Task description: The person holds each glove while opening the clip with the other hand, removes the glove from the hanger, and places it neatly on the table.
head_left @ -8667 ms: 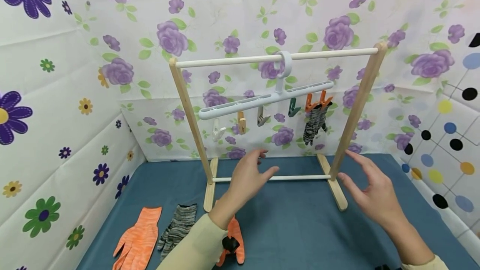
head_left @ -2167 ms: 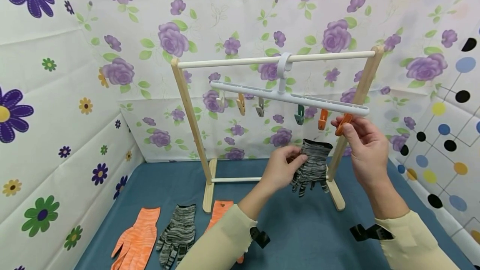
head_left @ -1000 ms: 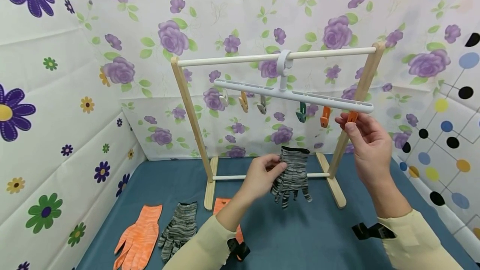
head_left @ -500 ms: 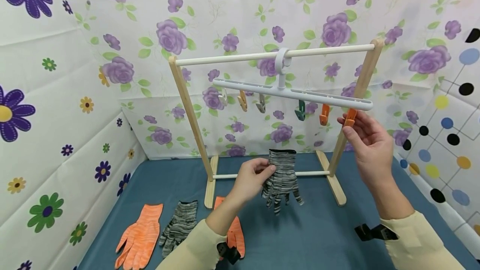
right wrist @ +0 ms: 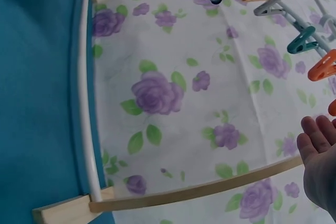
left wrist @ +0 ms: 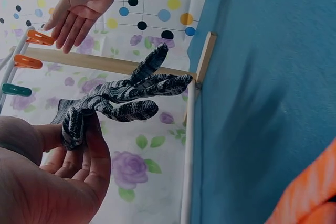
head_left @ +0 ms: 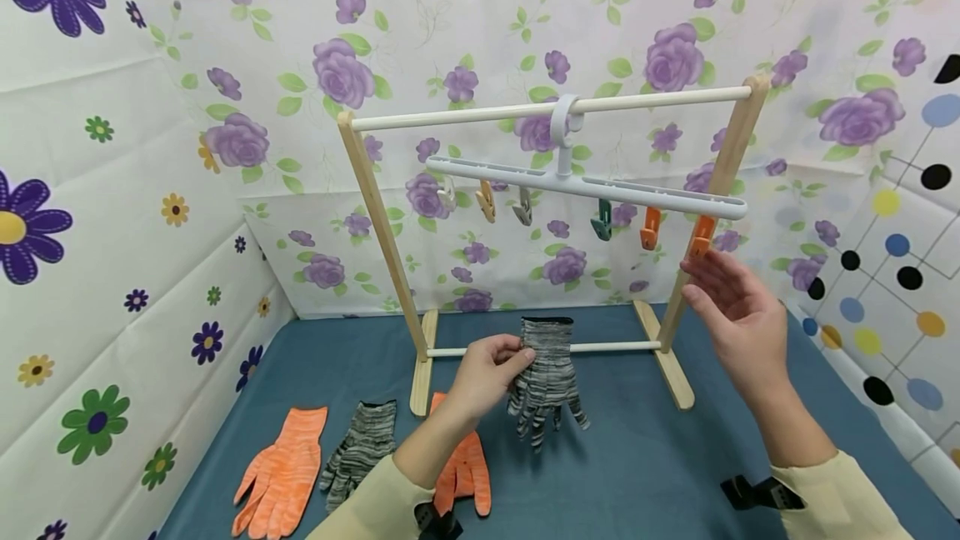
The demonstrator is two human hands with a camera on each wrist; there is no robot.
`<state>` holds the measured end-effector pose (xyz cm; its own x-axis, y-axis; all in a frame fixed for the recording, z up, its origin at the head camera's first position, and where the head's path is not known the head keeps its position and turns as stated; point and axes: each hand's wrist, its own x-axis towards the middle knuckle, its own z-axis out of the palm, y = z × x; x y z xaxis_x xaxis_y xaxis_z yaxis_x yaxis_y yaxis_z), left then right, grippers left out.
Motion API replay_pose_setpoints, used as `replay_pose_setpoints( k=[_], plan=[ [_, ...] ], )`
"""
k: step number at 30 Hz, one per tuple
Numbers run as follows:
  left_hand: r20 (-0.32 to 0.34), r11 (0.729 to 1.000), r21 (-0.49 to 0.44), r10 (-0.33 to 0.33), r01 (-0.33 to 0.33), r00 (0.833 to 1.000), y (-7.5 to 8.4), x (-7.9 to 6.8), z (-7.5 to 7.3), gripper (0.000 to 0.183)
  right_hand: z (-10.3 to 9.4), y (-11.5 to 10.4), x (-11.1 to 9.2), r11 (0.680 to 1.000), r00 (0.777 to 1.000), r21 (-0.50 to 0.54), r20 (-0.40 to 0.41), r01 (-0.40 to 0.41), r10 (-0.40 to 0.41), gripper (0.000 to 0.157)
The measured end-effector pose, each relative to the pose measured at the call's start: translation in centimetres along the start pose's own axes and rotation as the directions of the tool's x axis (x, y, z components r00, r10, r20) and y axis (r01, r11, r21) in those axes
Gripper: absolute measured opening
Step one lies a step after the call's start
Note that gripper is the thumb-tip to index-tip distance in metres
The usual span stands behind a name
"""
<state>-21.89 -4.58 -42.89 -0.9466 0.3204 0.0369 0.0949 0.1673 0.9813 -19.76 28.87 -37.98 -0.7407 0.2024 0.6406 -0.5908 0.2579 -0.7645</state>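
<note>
My left hand (head_left: 483,373) pinches a grey-and-black striped knit glove (head_left: 551,365) at its side edge, just below the cuff. The glove hangs fingers-down in front of the rack's lower rod; the left wrist view shows thumb and fingers curled round its edge (left wrist: 86,108). My right hand (head_left: 738,323), palm turned inward and fingers extended, is just below the rightmost orange clip (head_left: 702,236) and holds nothing. That clip and another orange clip (head_left: 649,229) dangle from the right half of a pale blue hanger (head_left: 585,185).
The hanger hooks over the top rod (head_left: 465,117) of a wooden rack (head_left: 382,232). Green (head_left: 602,221), grey (head_left: 522,207), tan (head_left: 486,202) and white clips (head_left: 447,192) hang along it. On the blue cloth lie two orange gloves (head_left: 281,473) (head_left: 465,473) and another striped glove (head_left: 363,448).
The striped glove, earlier hanging from the two orange clips, is now off them and in my left hand, carried left and downward. My right hand has let go of the rightmost orange clip.
</note>
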Motion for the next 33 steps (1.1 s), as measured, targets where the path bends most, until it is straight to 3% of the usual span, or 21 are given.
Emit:
replay_pose_setpoints(
  k=[6,21,27,33],
  plan=[
    [0.018,0.999,-0.020,-0.035,0.035,0.999,-1.0,-0.4,-0.3,0.029,-0.4,0.8,-1.4,0.988,0.999,-0.150,0.032,0.027,-0.023,0.060],
    [0.068,0.989,-0.064,-0.131,0.135,0.989,-4.1,-1.1,-0.4,0.022,-1.1,2.2,-4.3,0.957,0.997,-0.290,0.071,0.000,0.021,0.064],
    [0.084,0.979,-0.068,-0.186,0.192,0.979,-5.1,-1.4,-0.1,0.031,-1.3,2.4,-5.0,0.949,0.995,-0.316,0.081,-0.022,0.050,0.063],
    [0.073,0.985,-0.001,-0.172,0.173,0.982,-6.1,-1.6,-0.1,0.032,-1.5,2.9,-5.7,0.935,0.993,-0.353,0.101,-0.022,0.061,0.066]
  ],
)
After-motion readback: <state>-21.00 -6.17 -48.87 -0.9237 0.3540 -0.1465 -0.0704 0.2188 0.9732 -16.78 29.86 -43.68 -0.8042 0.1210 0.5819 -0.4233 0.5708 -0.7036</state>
